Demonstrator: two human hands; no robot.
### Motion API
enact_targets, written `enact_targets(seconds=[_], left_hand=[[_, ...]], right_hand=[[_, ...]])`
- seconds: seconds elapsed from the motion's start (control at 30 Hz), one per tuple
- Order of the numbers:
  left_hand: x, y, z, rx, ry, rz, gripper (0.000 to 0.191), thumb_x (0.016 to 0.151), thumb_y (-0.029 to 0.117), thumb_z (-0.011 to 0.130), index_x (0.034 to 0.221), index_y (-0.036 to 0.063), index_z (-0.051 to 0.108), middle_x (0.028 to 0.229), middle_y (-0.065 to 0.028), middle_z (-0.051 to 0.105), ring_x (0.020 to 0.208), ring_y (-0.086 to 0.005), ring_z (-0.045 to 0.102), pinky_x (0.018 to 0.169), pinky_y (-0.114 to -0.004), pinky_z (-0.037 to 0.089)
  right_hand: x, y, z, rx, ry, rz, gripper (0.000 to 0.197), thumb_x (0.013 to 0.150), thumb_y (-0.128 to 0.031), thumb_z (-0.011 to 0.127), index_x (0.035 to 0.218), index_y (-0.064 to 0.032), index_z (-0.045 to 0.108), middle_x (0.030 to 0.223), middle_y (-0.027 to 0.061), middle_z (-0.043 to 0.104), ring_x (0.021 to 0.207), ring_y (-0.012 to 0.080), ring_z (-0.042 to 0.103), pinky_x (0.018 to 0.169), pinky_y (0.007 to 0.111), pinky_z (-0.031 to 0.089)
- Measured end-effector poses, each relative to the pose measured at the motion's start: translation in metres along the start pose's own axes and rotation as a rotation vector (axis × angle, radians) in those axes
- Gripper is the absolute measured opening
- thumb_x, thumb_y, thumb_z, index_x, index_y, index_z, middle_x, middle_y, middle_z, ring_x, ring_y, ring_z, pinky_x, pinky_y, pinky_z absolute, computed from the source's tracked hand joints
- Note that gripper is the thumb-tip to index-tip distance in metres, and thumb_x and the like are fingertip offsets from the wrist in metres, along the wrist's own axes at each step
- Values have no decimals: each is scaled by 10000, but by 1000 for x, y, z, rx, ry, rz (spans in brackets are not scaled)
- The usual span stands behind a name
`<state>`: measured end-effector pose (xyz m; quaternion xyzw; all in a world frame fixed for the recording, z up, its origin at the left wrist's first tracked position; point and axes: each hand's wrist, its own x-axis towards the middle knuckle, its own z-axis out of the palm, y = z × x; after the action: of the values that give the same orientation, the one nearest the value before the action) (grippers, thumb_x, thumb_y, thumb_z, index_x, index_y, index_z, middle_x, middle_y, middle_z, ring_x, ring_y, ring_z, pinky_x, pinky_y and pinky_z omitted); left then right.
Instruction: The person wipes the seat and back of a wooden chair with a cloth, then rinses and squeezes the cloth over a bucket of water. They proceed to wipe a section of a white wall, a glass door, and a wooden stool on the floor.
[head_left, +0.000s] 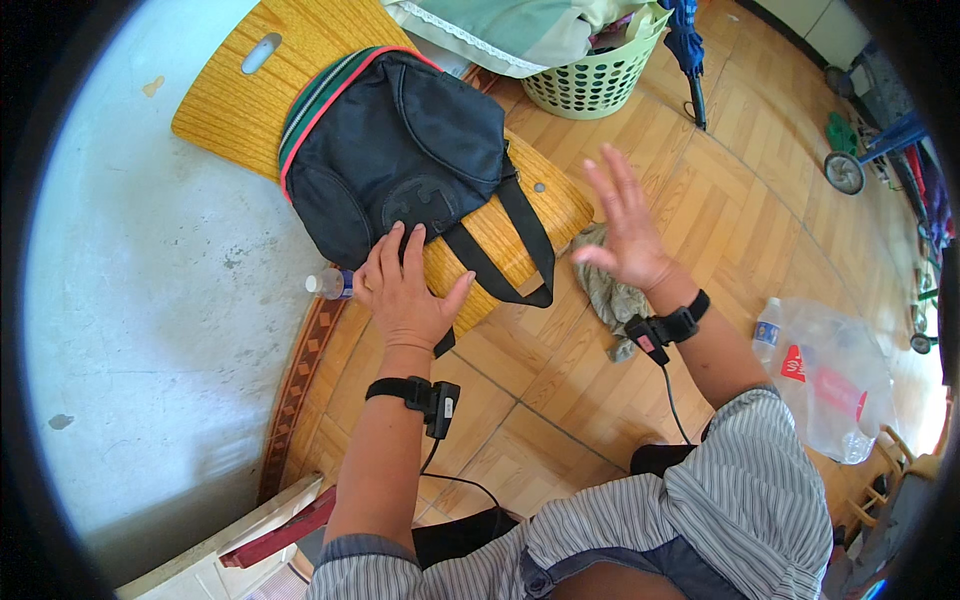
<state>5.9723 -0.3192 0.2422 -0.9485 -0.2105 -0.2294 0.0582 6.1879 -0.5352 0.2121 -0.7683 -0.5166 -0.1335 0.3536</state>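
Observation:
A black fabric bag (442, 127) lies on a wooden chair (225, 112) with a yellow grain, beside the wall. Green and red trim and a zip run round the bag's upper left edge, and a black strap (529, 240) loops off its lower right side. My left hand (405, 289) rests with spread fingertips at the bag's lower edge, near a dark patch. To the right of the bag, my right hand (626, 225) is raised with its fingers apart and holds nothing. Both wrists wear black straps with small cabled devices.
A clear bottle (330, 284) is by the wall. A green perforated basket (585, 86) with cloth and a blue folded umbrella (684, 45) stand beyond the chair. A crumpled rag (600, 289) lies beneath my right hand; a plastic bag (840, 367) and bottle (766, 330) are farther right.

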Motion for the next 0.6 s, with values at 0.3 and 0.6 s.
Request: enact_targets(seconds=[0.3,0.6], left_hand=[[2,2,1,-20,-11,-3,730,722,557,677,1309,152,524,1375,-72,474,1244,-280,424,1002,-470,245],[1,1,4,-13,12,10,735,727,564,671,1310,142,524,1371,-73,479,1237,-276,433,994,-467,250]], right_hand=[[0,-10,23,21,-250,105,1091,677,-664,697,1507,-128,235,1521,157,257,1357,365,340,1063,578,286],[1,-5,25,78,-177,16,1043,704,-613,700,1495,-96,259,1487,178,312,1291,378,408,1064,491,336]])
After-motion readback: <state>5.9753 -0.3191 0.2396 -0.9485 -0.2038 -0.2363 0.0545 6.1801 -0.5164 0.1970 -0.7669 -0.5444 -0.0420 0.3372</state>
